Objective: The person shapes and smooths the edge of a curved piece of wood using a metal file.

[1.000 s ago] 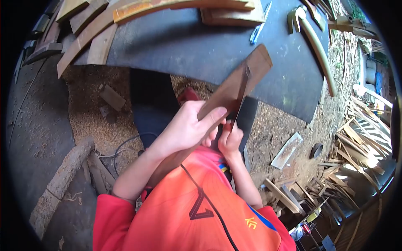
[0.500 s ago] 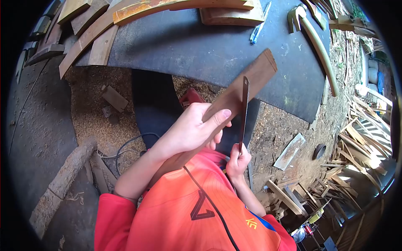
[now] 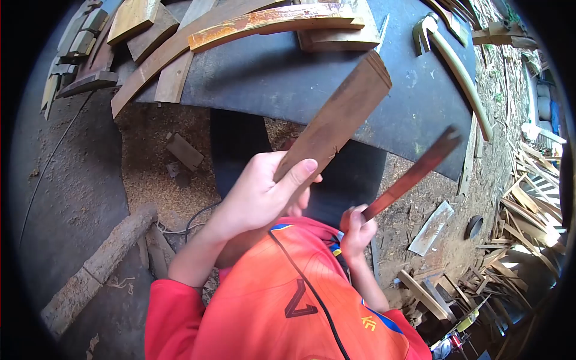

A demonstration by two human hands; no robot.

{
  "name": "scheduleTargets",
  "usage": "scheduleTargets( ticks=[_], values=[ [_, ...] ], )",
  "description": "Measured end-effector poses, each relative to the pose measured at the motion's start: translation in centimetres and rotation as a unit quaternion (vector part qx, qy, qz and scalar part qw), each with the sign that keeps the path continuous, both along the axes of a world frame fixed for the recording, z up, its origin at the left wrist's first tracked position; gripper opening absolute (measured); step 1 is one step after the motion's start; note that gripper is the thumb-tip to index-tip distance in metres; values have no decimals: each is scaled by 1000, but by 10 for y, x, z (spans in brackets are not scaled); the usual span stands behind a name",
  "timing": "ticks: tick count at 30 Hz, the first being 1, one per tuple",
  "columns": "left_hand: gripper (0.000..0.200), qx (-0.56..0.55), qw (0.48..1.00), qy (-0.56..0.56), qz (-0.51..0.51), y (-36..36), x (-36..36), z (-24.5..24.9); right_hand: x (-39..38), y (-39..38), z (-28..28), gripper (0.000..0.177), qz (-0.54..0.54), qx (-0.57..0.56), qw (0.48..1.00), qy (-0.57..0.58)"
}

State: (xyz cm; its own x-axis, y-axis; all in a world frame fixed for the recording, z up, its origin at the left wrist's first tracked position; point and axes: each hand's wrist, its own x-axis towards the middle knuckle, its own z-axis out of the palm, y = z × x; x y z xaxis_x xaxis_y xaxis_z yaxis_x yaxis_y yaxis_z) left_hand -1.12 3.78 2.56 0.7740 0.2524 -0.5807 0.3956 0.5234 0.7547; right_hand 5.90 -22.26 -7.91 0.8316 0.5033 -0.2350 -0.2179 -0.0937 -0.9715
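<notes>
My left hand (image 3: 264, 189) is closed around a long brown wooden board (image 3: 336, 117), thumb lying along its face. The board slants up and away over the dark table, its lower end running back under my forearm by my shirt. Small splinters stand out on its right edge. In my right hand (image 3: 358, 231) is a long, flat, reddish-brown metal blade (image 3: 414, 171) with a notched tip. It points up and to the right, apart from the board. My fist hides its lower end.
The dark table (image 3: 258, 78) ahead holds a curved wooden piece (image 3: 270, 25), a wood block (image 3: 339, 39), a pen (image 3: 383, 30) and a hammer (image 3: 453, 66). A rough log (image 3: 99, 270) lies at left. Scrap wood (image 3: 528, 210) is piled at right.
The blade has swung away from the board's right edge, out to the right, and now shows its flat side. The board has turned its broad face more toward me.
</notes>
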Motion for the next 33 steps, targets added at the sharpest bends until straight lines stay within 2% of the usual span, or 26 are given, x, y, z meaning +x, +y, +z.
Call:
scheduleTargets(
  ticks=[1, 2, 3, 4, 6, 9, 15, 20, 24, 25, 28, 29, 32, 33],
  values=[
    [46, -6, 1000, -17, -1, -5, 1, -5, 11, 13, 10, 21, -1, -48, 997, -67],
    [46, -14, 999, -36, -4, -10, 1, -10, 21, 33, 25, 15, -17, -43, 994, -100],
    [46, -17, 999, -36, -10, -14, 3, -10, 32, 46, 38, 13, -22, -37, 997, -64],
    [46, -19, 999, -37, -15, -18, 5, -10, 38, 66, 59, 22, -42, -27, 998, -42],
    [46, -22, 999, -36, -24, -21, 9, -8, 50, 87, 70, 27, -24, -48, 995, -85],
    [46, -20, 999, -36, -26, -24, 8, -4, 55, 99, 65, 28, -15, -11, 996, -91],
    [45, -16, 998, -53, -14, -30, 6, -8, 56, 110, 76, 24, 11, -28, 992, -120],
    [45, -24, 999, -44, -16, -27, 6, -8, 62, 106, 68, 10, -27, 33, 997, -58],
    [47, -23, 998, -45, -21, -25, 5, -7, 69, 101, 73, 10, -41, 18, 998, -54],
    [47, -20, 999, -44, -24, -25, 5, -7, 69, 99, 75, 8, -33, 55, 998, -17],
    [48, -17, 998, -49, -28, -26, 6, -8, 63, 106, 84, 11, -25, 19, 997, -76],
    [48, -17, 998, -51, -28, -27, 7, -8, 67, 99, 80, 14, 20, -8, 994, -104],
    [47, -20, 998, -46, -34, -28, 8, -8, 64, 101, 77, 13, 10, -22, 993, -116],
    [48, -18, 998, -47, -30, -28, 7, -8, 61, 106, 78, 10, -36, -6, 996, -82]
  ],
)
